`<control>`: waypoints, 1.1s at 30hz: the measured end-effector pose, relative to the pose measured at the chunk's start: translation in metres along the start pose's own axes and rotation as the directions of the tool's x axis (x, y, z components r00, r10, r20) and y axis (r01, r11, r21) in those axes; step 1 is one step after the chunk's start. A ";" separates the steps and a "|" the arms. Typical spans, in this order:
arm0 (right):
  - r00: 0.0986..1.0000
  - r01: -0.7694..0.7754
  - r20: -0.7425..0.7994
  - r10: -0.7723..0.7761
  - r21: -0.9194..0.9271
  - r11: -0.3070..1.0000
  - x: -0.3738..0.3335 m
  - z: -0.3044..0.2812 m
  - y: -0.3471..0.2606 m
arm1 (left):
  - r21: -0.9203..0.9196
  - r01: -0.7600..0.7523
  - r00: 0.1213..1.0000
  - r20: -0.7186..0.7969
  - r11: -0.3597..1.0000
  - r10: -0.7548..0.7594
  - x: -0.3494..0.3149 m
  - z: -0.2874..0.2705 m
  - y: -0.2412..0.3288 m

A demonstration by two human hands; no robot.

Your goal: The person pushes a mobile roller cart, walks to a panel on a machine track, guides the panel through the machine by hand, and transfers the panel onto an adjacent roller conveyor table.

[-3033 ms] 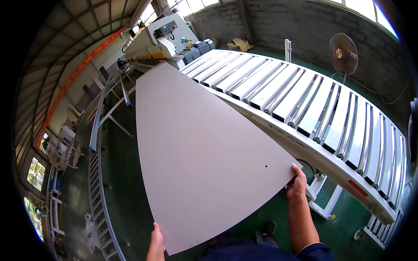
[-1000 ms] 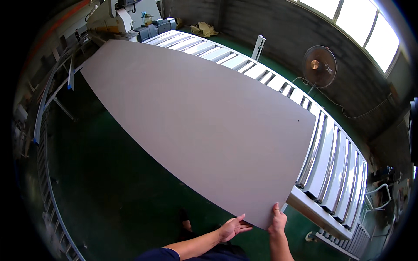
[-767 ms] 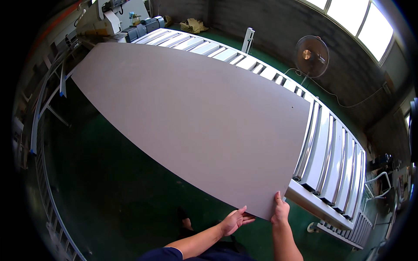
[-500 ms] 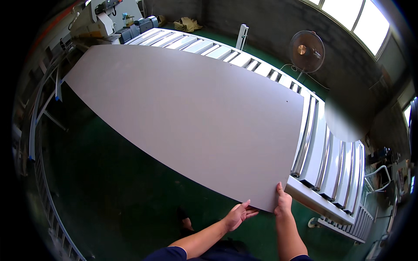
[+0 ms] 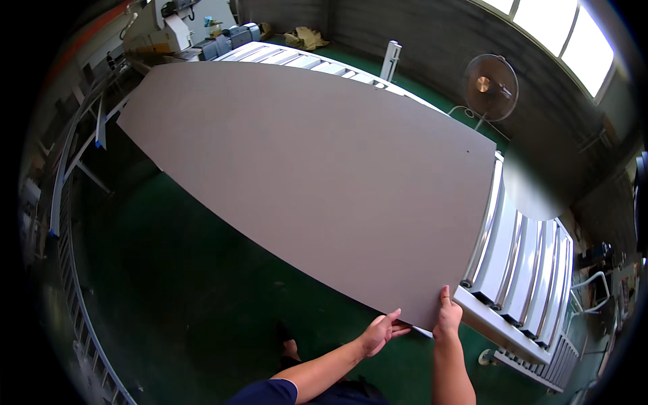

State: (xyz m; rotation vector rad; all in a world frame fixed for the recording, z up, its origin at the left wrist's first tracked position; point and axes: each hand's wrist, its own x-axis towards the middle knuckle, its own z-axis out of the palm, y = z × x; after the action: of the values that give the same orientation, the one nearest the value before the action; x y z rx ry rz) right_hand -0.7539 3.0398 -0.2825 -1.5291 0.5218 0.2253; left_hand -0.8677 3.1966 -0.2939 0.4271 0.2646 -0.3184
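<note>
Grey-brown, smooth board [image 5: 304, 175] spans the centre; left hand [image 5: 380, 335], loosely spread, touches its lower edge; right hand [image 5: 447, 320] grips its bottom corner.

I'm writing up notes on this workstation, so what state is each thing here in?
Grey panel: over the roller conveyor, overhanging its near side
Left hand: at the panel's near edge, fingers extended; grip unclear
Right hand: closed on the panel's near right corner, thumb on top
Roller conveyor: partly covered, right end exposed
Fan: upright; spinning or not, cannot tell
Tan heap: crumpled
Window: bright; open or shut, cannot tell
</note>
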 end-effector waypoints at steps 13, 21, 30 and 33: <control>0.993 -0.119 0.018 0.119 -0.006 0.993 -0.018 -0.001 -0.007 | 0.000 -0.639 0.682 -0.462 0.769 0.567 -0.070 -0.106 0.161; 0.983 -0.089 -0.186 0.010 -0.424 0.901 -0.103 0.046 -0.037 | 0.185 -0.770 0.319 -0.717 0.611 0.620 -0.092 -0.196 0.315; 0.972 -0.101 -0.220 -0.080 -0.702 0.705 -0.020 0.042 -0.033 | 0.315 -0.587 0.335 -0.743 0.745 0.579 -0.094 -0.182 0.346; 0.948 -0.180 -0.304 -0.097 -0.759 0.625 -0.067 0.113 -0.086 | 0.284 -0.568 0.379 -0.743 0.772 0.552 -0.100 -0.179 0.354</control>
State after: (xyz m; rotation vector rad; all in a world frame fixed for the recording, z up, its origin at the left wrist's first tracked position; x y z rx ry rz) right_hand -0.7527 3.1586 -0.1800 -2.4545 0.7770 0.2597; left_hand -0.8664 3.6055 -0.2910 0.6015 0.9959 0.6173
